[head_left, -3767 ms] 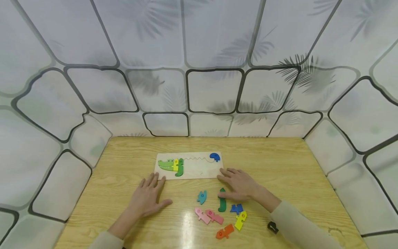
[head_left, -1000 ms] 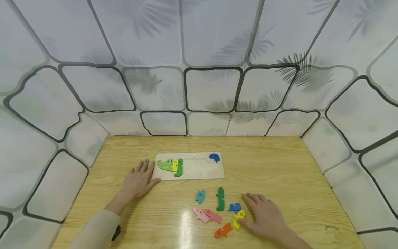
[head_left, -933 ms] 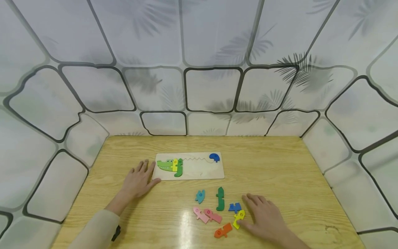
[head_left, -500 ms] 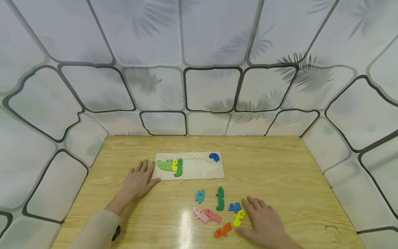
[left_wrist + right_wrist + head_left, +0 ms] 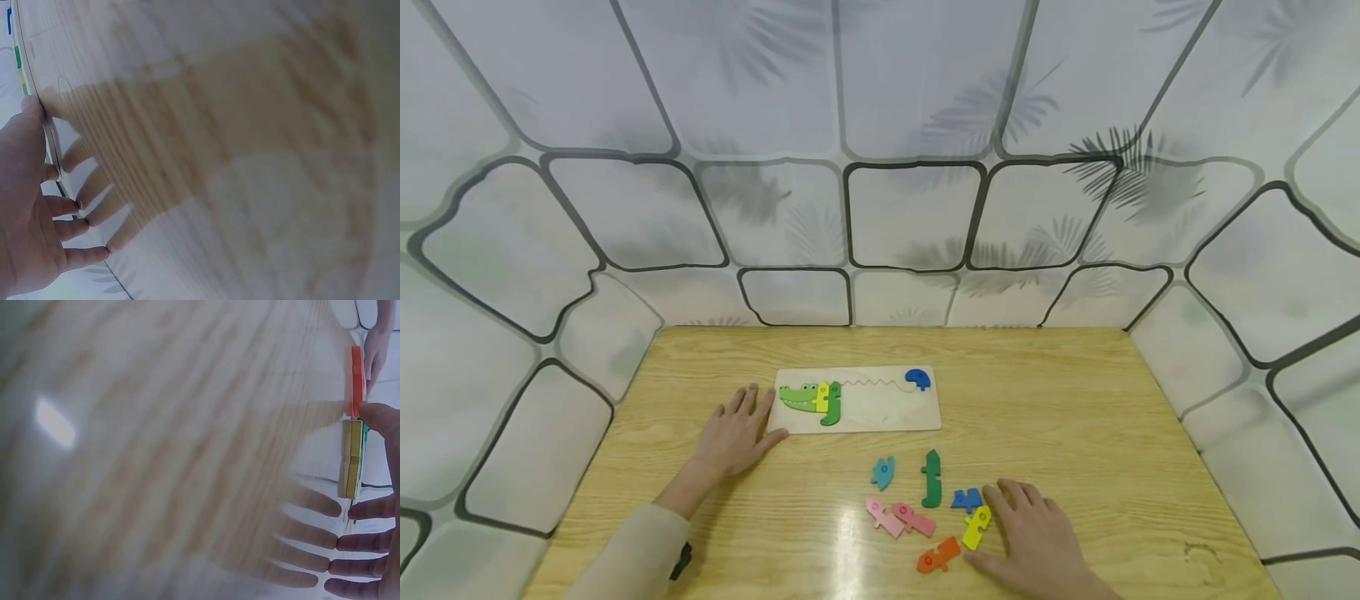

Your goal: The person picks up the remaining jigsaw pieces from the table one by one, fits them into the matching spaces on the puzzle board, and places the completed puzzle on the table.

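Right hand (image 5: 1033, 537) released, fingers spread on worktop (image 5: 1075, 400); yellow piece (image 5: 977, 527) lies in the gap between its thumb and index finger, contact unclear. Blue piece (image 5: 967, 500) just beyond the yellow one, orange piece (image 5: 938, 555) left of the thumb. Left hand (image 5: 733, 437) also released, fingers spread, at left end of puzzle board (image 5: 880, 412), thumb over its near corner. Board carries crocodile head (image 5: 799, 397) at left, dark blue piece (image 5: 917, 379) at far right. Dark green piece (image 5: 932, 479), pink pieces (image 5: 883, 517) and teal piece (image 5: 883, 473) lie between the hands, nearer than board.
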The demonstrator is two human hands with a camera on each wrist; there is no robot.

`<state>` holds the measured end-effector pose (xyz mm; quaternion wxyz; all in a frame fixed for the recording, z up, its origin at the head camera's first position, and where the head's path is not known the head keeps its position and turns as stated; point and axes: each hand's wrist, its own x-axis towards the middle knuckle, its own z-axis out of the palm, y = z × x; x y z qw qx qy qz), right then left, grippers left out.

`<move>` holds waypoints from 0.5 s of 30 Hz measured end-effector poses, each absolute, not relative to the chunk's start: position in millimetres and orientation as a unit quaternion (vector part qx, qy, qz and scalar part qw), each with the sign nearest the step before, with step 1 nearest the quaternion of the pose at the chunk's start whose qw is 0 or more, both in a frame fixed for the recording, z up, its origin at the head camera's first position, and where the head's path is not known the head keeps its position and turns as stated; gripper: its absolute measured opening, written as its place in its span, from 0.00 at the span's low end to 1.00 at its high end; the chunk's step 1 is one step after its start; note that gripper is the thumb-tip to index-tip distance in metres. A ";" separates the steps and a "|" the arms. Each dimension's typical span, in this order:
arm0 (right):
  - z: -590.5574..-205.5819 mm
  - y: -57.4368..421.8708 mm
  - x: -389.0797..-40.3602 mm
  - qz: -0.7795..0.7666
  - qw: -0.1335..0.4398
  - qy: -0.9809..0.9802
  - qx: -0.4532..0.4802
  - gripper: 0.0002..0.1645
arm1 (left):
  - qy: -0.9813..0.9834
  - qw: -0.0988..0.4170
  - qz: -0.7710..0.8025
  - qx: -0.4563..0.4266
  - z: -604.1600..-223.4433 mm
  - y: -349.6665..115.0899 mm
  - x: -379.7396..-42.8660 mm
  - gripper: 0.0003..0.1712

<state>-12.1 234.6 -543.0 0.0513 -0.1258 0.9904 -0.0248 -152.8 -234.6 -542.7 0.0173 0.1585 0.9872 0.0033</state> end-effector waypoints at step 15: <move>-544.2 230.1 -11.6 -0.004 0.028 0.993 -0.116 0.59 | 0.987 0.017 0.006 0.160 -541.5 -234.1 -151.9 0.47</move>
